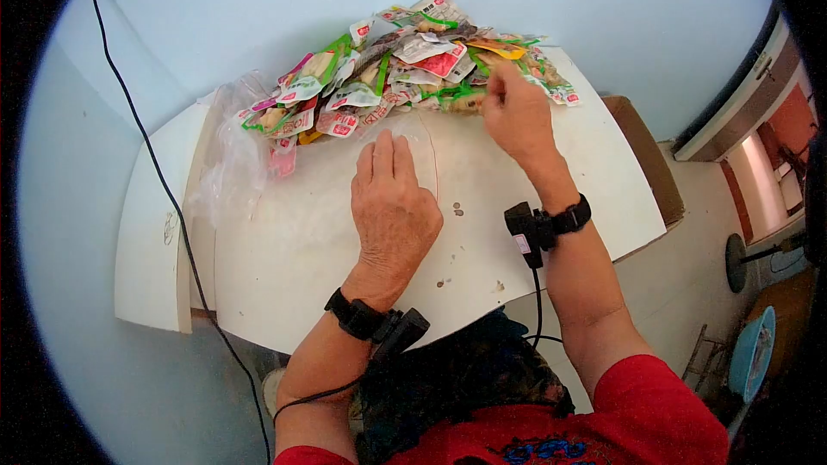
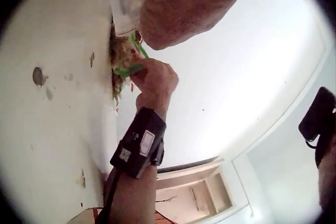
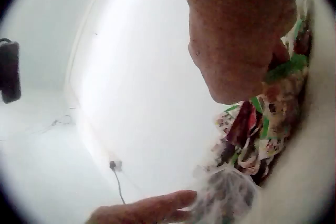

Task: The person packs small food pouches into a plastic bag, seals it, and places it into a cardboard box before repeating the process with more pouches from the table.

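A heap of food packets (image 1: pixel 370 77) lies against the wall at the table's back. My right hand (image 1: pixel 521 120) is at the heap's right side, its fingers bent; in the left wrist view that hand (image 2: pixel 157 79) pinches the corner of a green-edged packet (image 2: pixel 126 53). The right wrist view has this packet (image 3: pixel 283 90) below the fingers, the fingertips partly hidden. Palm down in front of the heap, my left hand (image 1: pixel 392 198) has its fingers straight and rests by thin clear plastic (image 1: pixel 409 127). Whether it touches the plastic I cannot tell.
A crumpled clear bag (image 1: pixel 233 155) lies left of the heap. A black cable (image 1: pixel 142 129) hangs down across the table's left side. Beyond the right edge stand a cardboard box (image 1: pixel 642 155) and, lower, a blue basin (image 1: pixel 752 353).
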`<state>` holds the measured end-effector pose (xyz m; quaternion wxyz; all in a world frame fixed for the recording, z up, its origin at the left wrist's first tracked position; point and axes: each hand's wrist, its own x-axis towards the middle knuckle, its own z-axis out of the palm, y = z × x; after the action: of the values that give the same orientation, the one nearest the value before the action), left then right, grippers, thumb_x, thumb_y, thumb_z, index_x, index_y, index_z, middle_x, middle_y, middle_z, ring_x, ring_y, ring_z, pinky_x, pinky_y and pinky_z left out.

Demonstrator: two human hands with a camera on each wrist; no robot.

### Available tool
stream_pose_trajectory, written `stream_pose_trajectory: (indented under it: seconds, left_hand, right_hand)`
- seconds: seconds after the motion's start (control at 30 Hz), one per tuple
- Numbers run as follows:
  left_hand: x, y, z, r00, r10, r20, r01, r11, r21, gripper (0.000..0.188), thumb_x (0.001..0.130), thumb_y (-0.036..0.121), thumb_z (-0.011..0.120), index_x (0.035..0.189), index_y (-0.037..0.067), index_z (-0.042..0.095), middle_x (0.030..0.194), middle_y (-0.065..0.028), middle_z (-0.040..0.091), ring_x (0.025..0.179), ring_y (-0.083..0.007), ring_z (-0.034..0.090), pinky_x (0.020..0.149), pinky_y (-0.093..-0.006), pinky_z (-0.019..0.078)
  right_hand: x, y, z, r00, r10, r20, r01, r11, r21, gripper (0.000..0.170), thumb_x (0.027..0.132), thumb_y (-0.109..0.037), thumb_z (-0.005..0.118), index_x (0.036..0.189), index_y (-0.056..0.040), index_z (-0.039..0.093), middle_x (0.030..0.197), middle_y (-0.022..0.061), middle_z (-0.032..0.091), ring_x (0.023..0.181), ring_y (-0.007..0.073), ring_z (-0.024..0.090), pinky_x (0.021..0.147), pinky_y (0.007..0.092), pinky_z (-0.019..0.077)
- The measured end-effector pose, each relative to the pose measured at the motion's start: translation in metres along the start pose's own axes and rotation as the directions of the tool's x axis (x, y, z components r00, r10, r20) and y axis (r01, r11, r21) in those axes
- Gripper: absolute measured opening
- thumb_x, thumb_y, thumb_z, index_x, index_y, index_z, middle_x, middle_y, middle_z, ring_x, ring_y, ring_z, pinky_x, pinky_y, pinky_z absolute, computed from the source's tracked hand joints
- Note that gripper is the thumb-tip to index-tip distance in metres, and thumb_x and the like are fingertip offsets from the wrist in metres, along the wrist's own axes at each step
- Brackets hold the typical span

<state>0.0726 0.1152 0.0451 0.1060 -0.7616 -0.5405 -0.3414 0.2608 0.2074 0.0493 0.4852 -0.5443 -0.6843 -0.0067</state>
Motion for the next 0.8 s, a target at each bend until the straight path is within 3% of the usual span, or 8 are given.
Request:
stream_pose_trajectory:
  seconds: [0.13,0.23,0.33,0.43,0.47,0.6,0.7,0.8]
  left_hand:
    - [-0.002,-0.003,0.004,1.0,-0.019,-0.001,0.019,0.998,-0.053,0.058,0.069,-0.004,0.055,0.126,-0.011,0.049,0.133,-0.0269,0.048,0.122,-0.042,0.047,0.104,-0.0445,0.0407]
    - [-0.003,-0.003,0.006,1.0,0.005,0.001,-0.005,0.998,-0.062,0.052,0.071,-0.004,0.055,0.122,-0.013,0.049,0.129,-0.0279,0.048,0.119,-0.0421,0.048,0.101,-0.0452,0.0418]
    - [-0.005,-0.004,0.008,0.999,-0.031,0.045,0.035,0.996,-0.081,0.056,0.071,-0.004,0.055,0.125,-0.011,0.048,0.131,-0.0277,0.048,0.121,-0.0419,0.048,0.103,-0.0452,0.0413]
    - [-0.004,-0.005,0.008,0.995,-0.069,0.067,0.075,0.993,-0.09,0.059,0.071,-0.004,0.055,0.129,-0.01,0.048,0.134,-0.0272,0.048,0.123,-0.0416,0.048,0.104,-0.045,0.041]
    - [-0.003,-0.004,0.007,0.995,-0.076,0.071,0.082,0.992,-0.091,0.059,0.071,-0.004,0.055,0.129,-0.009,0.048,0.134,-0.0271,0.048,0.122,-0.0416,0.048,0.104,-0.0449,0.0412]
    - [-0.002,-0.002,0.005,0.99,-0.103,0.092,0.111,0.99,-0.086,0.059,0.071,-0.004,0.055,0.129,-0.009,0.048,0.135,-0.0264,0.048,0.122,-0.0411,0.049,0.104,-0.0449,0.0415]
    - [-0.002,-0.004,0.005,0.993,-0.093,0.078,0.1,0.991,-0.086,0.059,0.071,-0.003,0.055,0.129,-0.008,0.048,0.134,-0.0261,0.048,0.122,-0.0408,0.049,0.104,-0.0449,0.0418]
    - [-0.003,-0.005,0.006,0.995,-0.082,0.065,0.087,0.993,-0.078,0.059,0.071,-0.002,0.054,0.129,-0.008,0.048,0.134,-0.0261,0.048,0.122,-0.0406,0.049,0.103,-0.0448,0.042]
  right_hand:
    - [0.009,-0.001,-0.012,0.969,0.239,0.066,-0.229,0.761,0.607,0.013,0.088,-0.007,0.06,0.086,-0.0027,0.048,0.067,0.0097,0.062,0.057,0.0191,0.064,0.052,0.0314,0.0514]
    - [0.007,0.008,-0.01,0.958,0.267,0.103,-0.277,0.777,0.565,0.018,0.089,-0.012,0.063,0.086,-0.0023,0.049,0.067,0.0067,0.06,0.056,0.0132,0.062,0.049,0.0267,0.0498]
    - [0.004,-0.001,-0.012,0.91,0.328,0.255,-0.415,0.748,0.519,0.016,0.086,-0.01,0.064,0.092,0.0007,0.054,0.071,0.0099,0.064,0.06,0.0169,0.065,0.056,0.0303,0.0535]
    - [-0.001,0.0,0.002,0.902,0.148,0.405,-0.294,0.899,0.326,0.025,0.082,-0.007,0.065,0.103,0.0024,0.059,0.08,0.0128,0.068,0.069,0.0209,0.067,0.066,0.0327,0.0558]
    - [-0.007,-0.001,0.005,0.898,0.048,0.438,-0.19,0.939,0.287,0.038,0.079,-0.01,0.066,0.115,0.0006,0.06,0.097,0.0172,0.068,0.088,0.0278,0.067,0.082,0.0373,0.0541]
    - [-0.023,0.004,0.038,0.883,-0.279,0.378,0.222,0.957,0.189,0.053,0.078,-0.018,0.074,0.127,-0.0034,0.059,0.115,0.0206,0.064,0.1,0.0369,0.061,0.088,0.0383,0.0488]
    - [-0.026,0.001,0.029,0.865,-0.197,0.462,0.184,0.98,0.074,0.057,0.075,-0.019,0.076,0.126,-0.0017,0.059,0.114,0.0218,0.064,0.099,0.0357,0.062,0.086,0.0377,0.0494]
    - [-0.021,0.006,0.025,0.859,0.024,0.512,-0.076,0.994,0.08,0.057,0.073,-0.022,0.078,0.121,0.0024,0.061,0.103,0.0202,0.067,0.091,0.0303,0.065,0.082,0.0366,0.0505]
